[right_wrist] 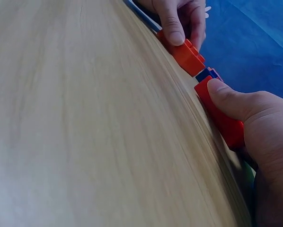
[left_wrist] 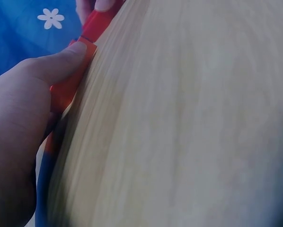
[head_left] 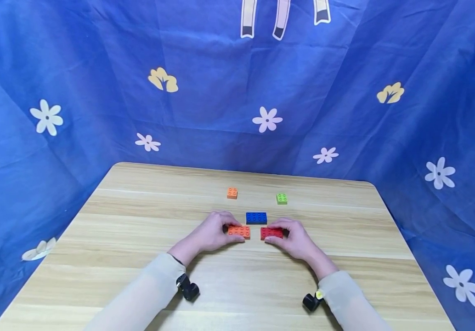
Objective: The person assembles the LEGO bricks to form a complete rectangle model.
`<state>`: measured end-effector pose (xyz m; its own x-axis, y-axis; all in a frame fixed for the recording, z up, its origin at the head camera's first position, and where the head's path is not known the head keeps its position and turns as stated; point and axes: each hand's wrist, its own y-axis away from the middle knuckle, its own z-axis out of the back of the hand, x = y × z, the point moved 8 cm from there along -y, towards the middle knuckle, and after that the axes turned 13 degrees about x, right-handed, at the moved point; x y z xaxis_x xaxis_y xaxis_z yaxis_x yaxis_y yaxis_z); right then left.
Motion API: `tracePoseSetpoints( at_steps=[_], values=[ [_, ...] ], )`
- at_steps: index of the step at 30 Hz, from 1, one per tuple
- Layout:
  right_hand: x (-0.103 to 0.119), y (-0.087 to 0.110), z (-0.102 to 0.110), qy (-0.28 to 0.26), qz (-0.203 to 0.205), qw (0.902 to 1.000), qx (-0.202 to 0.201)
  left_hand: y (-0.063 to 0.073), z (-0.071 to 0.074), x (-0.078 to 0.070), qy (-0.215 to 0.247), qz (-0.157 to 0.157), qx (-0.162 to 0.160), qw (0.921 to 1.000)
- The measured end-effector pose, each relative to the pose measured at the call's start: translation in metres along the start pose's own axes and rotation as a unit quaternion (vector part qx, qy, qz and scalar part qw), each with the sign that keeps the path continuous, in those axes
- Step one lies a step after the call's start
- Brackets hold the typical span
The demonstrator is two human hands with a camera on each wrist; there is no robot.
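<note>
My left hand (head_left: 214, 231) grips an orange eight-stud toy brick (head_left: 239, 232) between thumb and fingers, low over the wooden table. Facing it, my right hand (head_left: 297, 239) holds a red brick (head_left: 271, 233) the same way, with a small gap between the two bricks. Just behind that gap lies a blue brick (head_left: 256, 218), studs up. In the right wrist view the thumb presses the near side of the red brick (right_wrist: 222, 116), with the orange brick (right_wrist: 188, 57) beyond it. The left wrist view shows the left thumb along the orange brick (left_wrist: 68, 90).
Farther back on the table (head_left: 159, 197) sit a small orange brick (head_left: 232, 193) and a small lime-green brick (head_left: 281, 198), apart from each other. A blue curtain (head_left: 221, 92) with printed flowers hangs behind the table and along both sides.
</note>
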<state>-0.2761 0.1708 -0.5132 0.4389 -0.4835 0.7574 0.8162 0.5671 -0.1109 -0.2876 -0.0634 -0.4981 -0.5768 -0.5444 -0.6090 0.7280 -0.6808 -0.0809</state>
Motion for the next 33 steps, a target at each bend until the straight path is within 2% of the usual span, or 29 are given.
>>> tracePoseSetpoints(
  at_steps=[7, 14, 18, 33],
  values=[
    [0.001, -0.002, -0.003, 0.002, 0.012, 0.9999, -0.002, -0.004, -0.005, -0.003, -0.005, 0.006, 0.005, 1.0],
    [0.004, -0.006, -0.006, 0.008, 0.019, 0.9998, 0.0, -0.006, -0.007, -0.009, -0.007, -0.007, 0.003, 0.9999],
    [0.005, -0.008, -0.008, 0.011, 0.017, 0.9998, 0.006, -0.008, -0.009, -0.009, -0.009, 0.003, 0.008, 0.9999],
    [0.008, -0.012, -0.009, 0.008, 0.011, 0.9999, 0.008, -0.011, -0.011, -0.007, 0.018, 0.014, 0.001, 0.9997]
  ],
)
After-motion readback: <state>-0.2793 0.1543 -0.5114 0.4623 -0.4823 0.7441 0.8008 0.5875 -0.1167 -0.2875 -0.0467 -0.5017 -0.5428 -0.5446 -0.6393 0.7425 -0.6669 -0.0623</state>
